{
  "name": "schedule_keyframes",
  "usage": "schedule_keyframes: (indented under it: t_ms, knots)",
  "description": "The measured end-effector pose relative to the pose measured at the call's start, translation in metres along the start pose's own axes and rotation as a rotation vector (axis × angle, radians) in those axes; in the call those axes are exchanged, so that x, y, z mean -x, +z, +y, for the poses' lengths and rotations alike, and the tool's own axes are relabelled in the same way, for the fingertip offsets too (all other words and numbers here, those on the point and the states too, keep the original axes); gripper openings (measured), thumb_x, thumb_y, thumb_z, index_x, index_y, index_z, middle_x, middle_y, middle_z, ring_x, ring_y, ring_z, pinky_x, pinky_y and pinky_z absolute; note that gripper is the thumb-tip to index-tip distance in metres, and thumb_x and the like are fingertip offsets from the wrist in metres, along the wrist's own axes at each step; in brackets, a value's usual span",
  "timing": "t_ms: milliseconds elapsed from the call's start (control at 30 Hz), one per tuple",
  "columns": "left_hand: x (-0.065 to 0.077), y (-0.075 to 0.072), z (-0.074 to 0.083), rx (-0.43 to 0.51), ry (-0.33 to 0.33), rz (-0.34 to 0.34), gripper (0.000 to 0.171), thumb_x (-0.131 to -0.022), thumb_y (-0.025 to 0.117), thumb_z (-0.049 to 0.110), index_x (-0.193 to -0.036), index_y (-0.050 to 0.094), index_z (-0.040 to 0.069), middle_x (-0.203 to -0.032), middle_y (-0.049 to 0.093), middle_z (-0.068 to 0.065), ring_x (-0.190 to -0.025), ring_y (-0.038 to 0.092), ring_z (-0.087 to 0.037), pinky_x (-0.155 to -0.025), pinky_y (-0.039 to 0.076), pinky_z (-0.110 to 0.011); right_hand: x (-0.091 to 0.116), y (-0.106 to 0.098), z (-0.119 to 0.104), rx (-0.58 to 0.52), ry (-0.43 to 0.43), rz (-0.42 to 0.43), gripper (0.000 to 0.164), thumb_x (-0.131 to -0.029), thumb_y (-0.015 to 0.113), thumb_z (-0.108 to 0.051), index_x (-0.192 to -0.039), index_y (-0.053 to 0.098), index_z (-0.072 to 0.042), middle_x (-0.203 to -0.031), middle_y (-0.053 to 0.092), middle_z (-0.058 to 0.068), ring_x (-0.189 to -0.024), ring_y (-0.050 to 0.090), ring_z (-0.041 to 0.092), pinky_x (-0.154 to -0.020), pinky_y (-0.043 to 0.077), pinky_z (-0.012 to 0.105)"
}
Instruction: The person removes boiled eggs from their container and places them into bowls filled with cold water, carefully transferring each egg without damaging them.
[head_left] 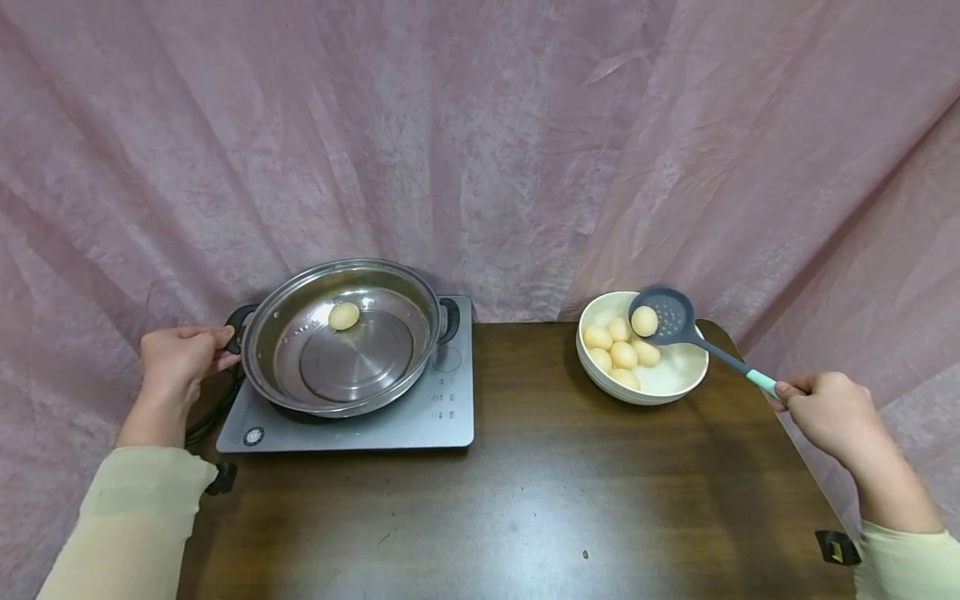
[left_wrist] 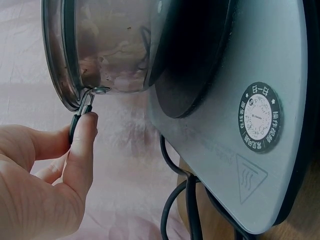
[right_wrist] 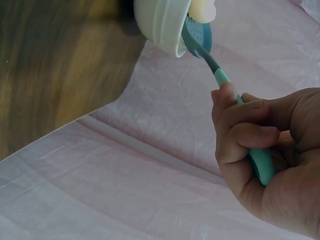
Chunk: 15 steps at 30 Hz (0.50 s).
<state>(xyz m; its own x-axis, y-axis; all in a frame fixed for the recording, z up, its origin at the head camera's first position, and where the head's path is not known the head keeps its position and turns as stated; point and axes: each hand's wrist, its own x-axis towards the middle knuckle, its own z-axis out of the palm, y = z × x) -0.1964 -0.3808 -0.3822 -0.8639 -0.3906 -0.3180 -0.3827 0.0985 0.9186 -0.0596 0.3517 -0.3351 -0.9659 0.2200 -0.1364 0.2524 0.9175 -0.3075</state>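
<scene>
My left hand (head_left: 178,360) pinches the black side handle (left_wrist: 75,126) of a wide steel pot (head_left: 270,367), thumb and fingers on either side of it. One pale egg (head_left: 343,316) lies inside the pot towards the far side. At the right, my right hand (head_left: 836,417) grips the mint-green handle (right_wrist: 261,165) of a grey skimmer (head_left: 678,321), fingers curled round it. The skimmer's perforated head is over the far right rim of a cream bowl (head_left: 678,382), with one egg (head_left: 644,321) on it. Several more eggs (head_left: 623,355) are in the bowl's left part.
Beneath the pot is a flat grey induction cooker (head_left: 442,425), its black cables (left_wrist: 191,205) at the left side. Both stand on a brown wooden table (head_left: 525,483). Pink curtain cloth (head_left: 495,167) hangs right behind. The bowl is near the table's back right corner.
</scene>
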Motion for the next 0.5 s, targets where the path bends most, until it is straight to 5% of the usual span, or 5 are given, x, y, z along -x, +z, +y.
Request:
schedule_keyframes:
  t_ms: [200, 500]
  knots:
    - [0.0, 0.002, 0.0, 0.007, 0.021, 0.005, 0.003, -0.087, 0.065, 0.011, -0.088, 0.066, 0.014, -0.064, 0.063, 0.009, -0.057, 0.066, -0.008, -0.062, 0.061, -0.026, 0.0, -0.001, -0.003, 0.042, -0.002, -0.016, 0.043, -0.099, 0.042, -0.036, -0.095, 0.07, -0.004, -0.095, 0.066, 0.022, -0.079, 0.052, 0.037, -0.051, 0.037, 0.027]
    - [-0.003, 0.002, -0.001, -0.005, 0.022, 0.01, 0.005, -0.087, 0.065, 0.01, -0.091, 0.068, 0.012, -0.064, 0.063, 0.01, -0.058, 0.065, -0.008, -0.062, 0.061, -0.026, -0.001, 0.001, -0.011, 0.084, -0.023, 0.076, 0.033, -0.097, 0.046, -0.028, -0.091, 0.07, -0.006, -0.076, 0.064, 0.012, -0.071, 0.052, 0.037, -0.05, 0.04, 0.039]
